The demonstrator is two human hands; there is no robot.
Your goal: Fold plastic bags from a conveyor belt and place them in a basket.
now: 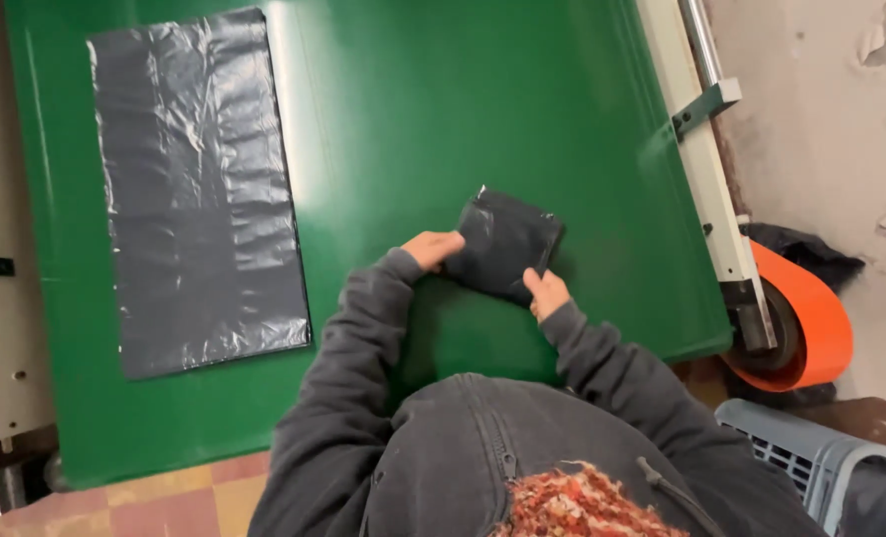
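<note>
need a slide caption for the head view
Both hands hold a folded black plastic bag on a green table.

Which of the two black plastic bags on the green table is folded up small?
The folded black bag held between left hand and right hand; the flat black bag lies spread out, untouched, farther left.

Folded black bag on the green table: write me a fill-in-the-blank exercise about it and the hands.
1. Both hands, left hand and right hand, hold a folded ____ plastic bag.
2. The table surface is ____ in colour.
3. A stack of flat bags lies to the ____ of the hands.
4. The wheel guard past the table's right edge is ____.

Missing words: black; green; left; orange
</note>
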